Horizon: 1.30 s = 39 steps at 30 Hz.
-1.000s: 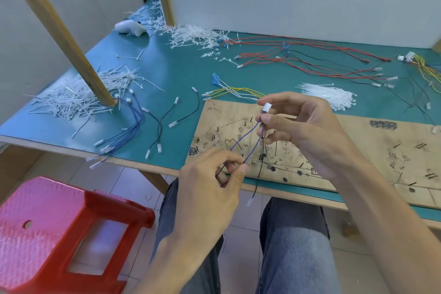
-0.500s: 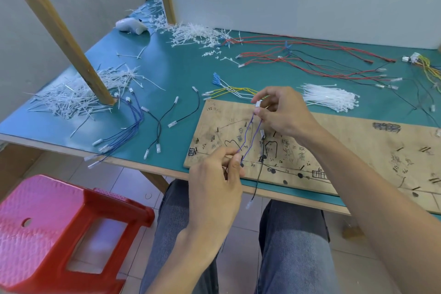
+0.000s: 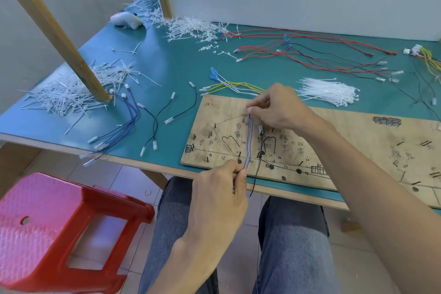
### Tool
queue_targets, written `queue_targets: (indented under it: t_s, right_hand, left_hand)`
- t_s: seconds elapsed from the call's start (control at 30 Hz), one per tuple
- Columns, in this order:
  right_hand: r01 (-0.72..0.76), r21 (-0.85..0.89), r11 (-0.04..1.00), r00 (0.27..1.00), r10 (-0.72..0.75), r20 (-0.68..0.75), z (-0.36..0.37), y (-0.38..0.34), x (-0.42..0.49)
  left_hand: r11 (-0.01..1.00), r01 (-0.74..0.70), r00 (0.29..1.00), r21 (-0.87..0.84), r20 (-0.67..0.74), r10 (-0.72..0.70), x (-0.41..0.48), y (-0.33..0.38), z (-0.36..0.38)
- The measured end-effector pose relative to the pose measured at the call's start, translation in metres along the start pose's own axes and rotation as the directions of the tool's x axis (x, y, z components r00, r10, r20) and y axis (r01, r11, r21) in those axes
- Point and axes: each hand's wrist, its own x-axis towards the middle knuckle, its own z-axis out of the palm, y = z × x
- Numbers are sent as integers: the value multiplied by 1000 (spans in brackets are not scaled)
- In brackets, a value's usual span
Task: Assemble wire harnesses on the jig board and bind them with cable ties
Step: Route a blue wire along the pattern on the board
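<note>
A wooden jig board (image 3: 358, 141) with pegs and pen marks lies on the teal table near its front edge. Two blue wires (image 3: 249, 141) run stretched over the board's left part. My right hand (image 3: 279, 105) pinches their upper end above the board. My left hand (image 3: 222, 188) pinches their lower end just off the board's front edge. A black wire (image 3: 259, 169) with a white connector (image 3: 260, 129) hangs beside them, down past the table edge. A bundle of white cable ties (image 3: 329, 91) lies behind the board.
Loose blue wires (image 3: 124, 124) and black wires (image 3: 164, 114) lie left of the board, yellow and white ones (image 3: 229, 86) behind it, red and black ones (image 3: 310, 55) at the back. Cut tie scraps (image 3: 71, 93) surround a slanted wooden post (image 3: 55, 31). A red stool (image 3: 59, 229) stands lower left.
Both hands have carried the blue wires down and forward onto the board. My right hand went from above the board to its upper part, and the wires now lie stretched along it.
</note>
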Motion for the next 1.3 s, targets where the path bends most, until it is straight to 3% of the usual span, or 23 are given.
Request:
queue_targets:
  t_s: [0.2,0.33,0.5,0.63,0.73,0.9,1.03,1.3]
  right_hand:
    - [2,-30,1000,1000,-1,20,2,-6,-4]
    - [41,-85,996,997,-45,-57,9,-6,-11]
    - [67,-351,934,982,-125,-143,19,-15,-30]
    - [294,-286,912,916,-354,-187,27,-26,-72]
    - [363,-195,911,917,-386,-97,43,-28,-106]
    - [294,-75,953,919,-304,-253,60,-19,-117]
    - [299,-123,946,880,-323,-347,74,-22,-120]
    - [333,-193,923,811,-385,-440,84,-15,-122]
  left_hand:
    - [988,-32,993,152,117,14,6,2,-12]
    - [952,-69,971,298,239,-4,8,-3,-20]
    - [901,-144,938,409,347,-8,13,-10,-30]
    - [881,-186,922,435,386,4,20,-14,-46]
    - [892,-147,938,428,346,-11,35,-21,-61]
    - [947,-110,959,303,283,21,87,-37,-87]
    - [968,-127,956,218,285,61,124,-40,-84]
    - [971,-111,927,211,375,25,142,-51,-65]
